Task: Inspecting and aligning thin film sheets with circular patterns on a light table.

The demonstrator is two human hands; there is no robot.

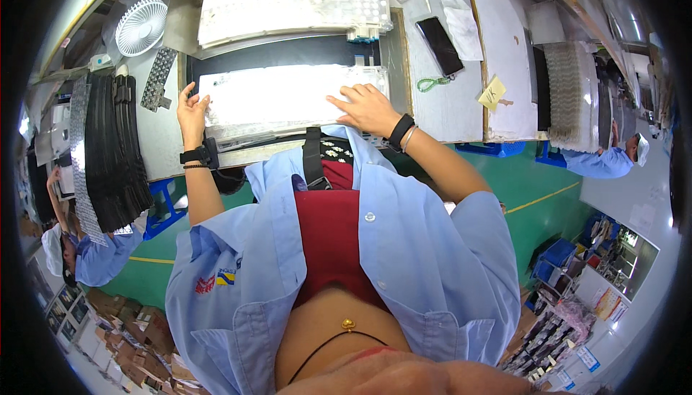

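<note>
A long white rectangular panel [277, 99] lies in front of me, so bright that its surface detail is washed out. My left hand [192, 115] is at its left edge, thumb and fingers apart, the thumb touching or very near the corner. Toward the panel's right end, my right hand [369, 112] rests with its fingers spread over the surface. Beyond it, a second bright sheet [288, 14] with rows of key-shaped marks lies in a metal-sided recess. Between the two runs a black strip [281, 56].
To the right lie a black phone [440, 47], a green coiled cord [432, 83] and a yellow note [492, 92]. A white fan [140, 27] and a perforated strip [158, 78] are at the left. Stacked black strips [115, 150] and grey strips [573, 96] flank the bench. Other people work at both sides.
</note>
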